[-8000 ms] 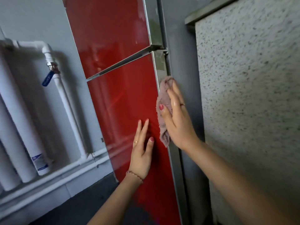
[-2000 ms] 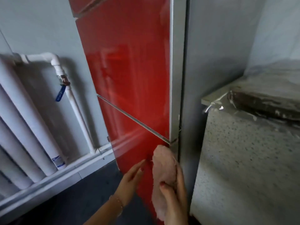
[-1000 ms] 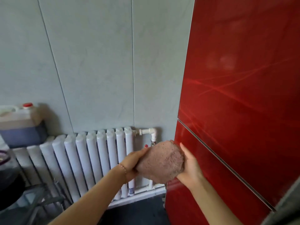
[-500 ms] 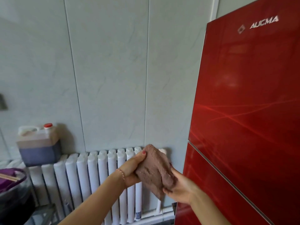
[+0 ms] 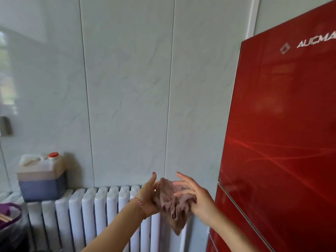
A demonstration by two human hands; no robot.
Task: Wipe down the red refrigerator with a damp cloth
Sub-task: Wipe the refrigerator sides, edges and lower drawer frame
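Refrigerator [image 5: 283,135] red door stands right of cloth [image 5: 172,202], untouched. Cloth bunched between both hands, left of door, above radiator [image 5: 101,215]. Left hand [image 5: 148,199] grip cups cloth; right hand [image 5: 196,195] fingers spread, thumb pinching cloth. Likely refolding: flat clean pad advised before upper panel is wiped.

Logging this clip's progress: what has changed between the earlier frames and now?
The cloth has come off the refrigerator door edge and is bunched between the left hand and right hand, in front of the radiator. The left hand has left the door. The cloth stays in hand.
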